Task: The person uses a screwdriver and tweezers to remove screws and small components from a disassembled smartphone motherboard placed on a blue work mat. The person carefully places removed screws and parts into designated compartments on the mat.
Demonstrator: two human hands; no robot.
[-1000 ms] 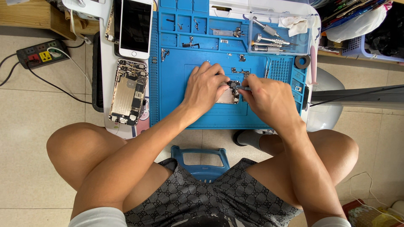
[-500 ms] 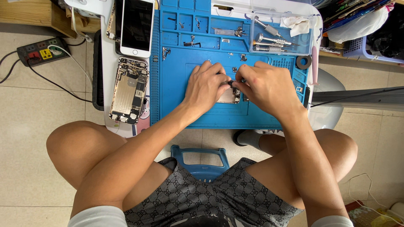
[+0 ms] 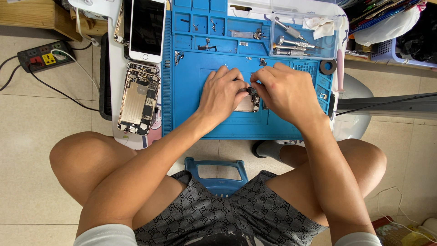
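Head view: the left hand and right hand meet fingertip to fingertip, pinching a small circuit board that lies mid-way on the blue repair mat. Bare mat stays free toward its near edge. Left of the mat lie an opened phone body and a white phone; screwdrivers sit well apart in the far-right tray

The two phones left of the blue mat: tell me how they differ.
The white phone lies screen up, its dark glass whole; the opened phone shows bare metal housing and internal parts, with no screen. The white phone sits farther from the person, the opened phone nearer, just below it. Both lie lengthwise beside the blue mat, untouched by either hand.
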